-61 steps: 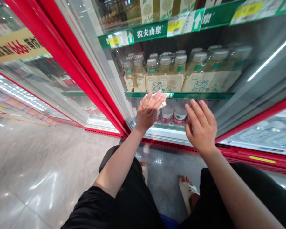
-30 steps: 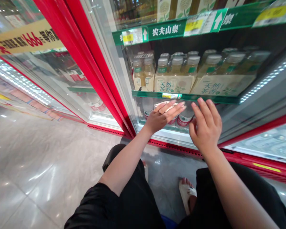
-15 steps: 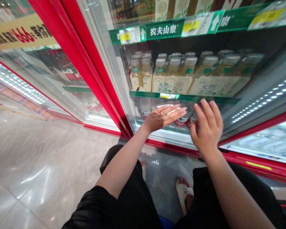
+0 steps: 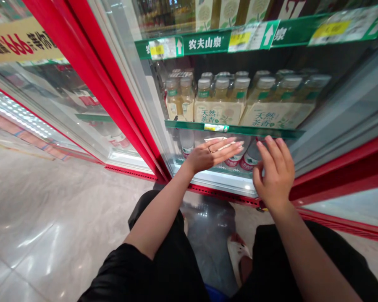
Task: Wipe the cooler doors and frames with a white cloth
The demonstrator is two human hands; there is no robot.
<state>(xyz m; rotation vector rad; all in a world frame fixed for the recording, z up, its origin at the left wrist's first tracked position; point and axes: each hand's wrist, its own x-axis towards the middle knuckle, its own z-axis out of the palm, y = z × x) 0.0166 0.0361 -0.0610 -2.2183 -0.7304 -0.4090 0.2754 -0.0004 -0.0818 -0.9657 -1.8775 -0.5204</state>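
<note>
My left hand [image 4: 208, 155], with a ring on one finger, reaches toward the lower part of a glass cooler door [image 4: 264, 54]. Its fingers lie flat and nearly straight over a thin white cloth or tissue [image 4: 214, 139], which shows above and between them. Whether the cloth touches the glass I cannot tell. My right hand [image 4: 274, 172] is raised near the glass at the door's right side. Its fingers are apart, a little bent, and nothing shows in them. Behind the hands stand red-labelled water bottles [image 4: 234, 161], partly hidden.
Packs of tea bottles [image 4: 219, 107] stand on a shelf with a green edge strip [image 4: 252, 131]. A red frame post [image 4: 113, 84] rises on the left, and a red frame [image 4: 343, 167] runs along the right. My knees and sandalled feet [image 4: 237, 251] are close to the cooler's base.
The view has shifted, so the shelves and bottles sit farther left. Light dots on the right have gone from sight. My hands stay nearly in place, and the white cloth keeps with my left hand.
</note>
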